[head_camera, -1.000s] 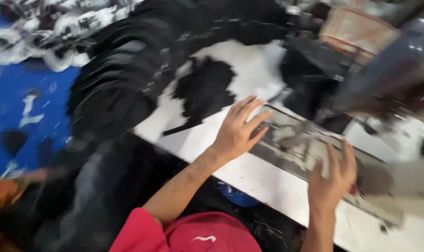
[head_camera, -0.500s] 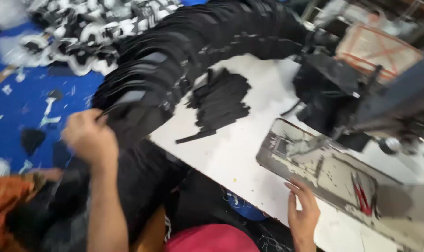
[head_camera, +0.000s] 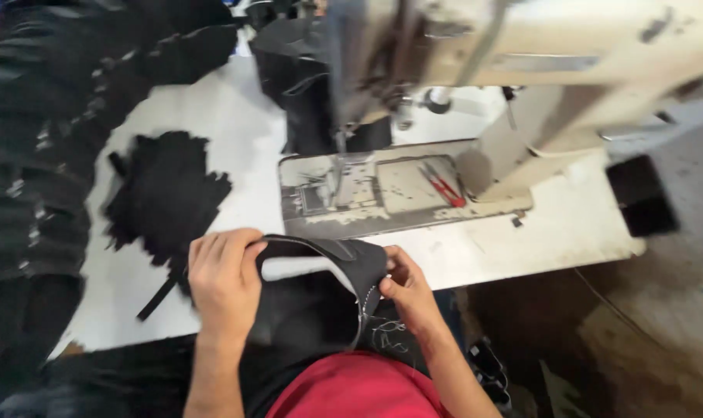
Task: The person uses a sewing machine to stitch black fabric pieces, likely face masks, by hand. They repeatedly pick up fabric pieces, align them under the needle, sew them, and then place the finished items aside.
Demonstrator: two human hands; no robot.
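both hands [head_camera: 226, 280] grip a curved black fabric piece [head_camera: 328, 267] (white stitching along its edge)

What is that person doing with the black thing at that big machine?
A person sits at a white table with a sewing machine on it. The left hand and the right hand both hold a curved black fabric piece with pale stitching along one edge, just in front of the machine's metal plate. A small red-handled tool lies on that plate. A heap of black cut pieces rests on the table to the left, and more black material is stacked beyond it.
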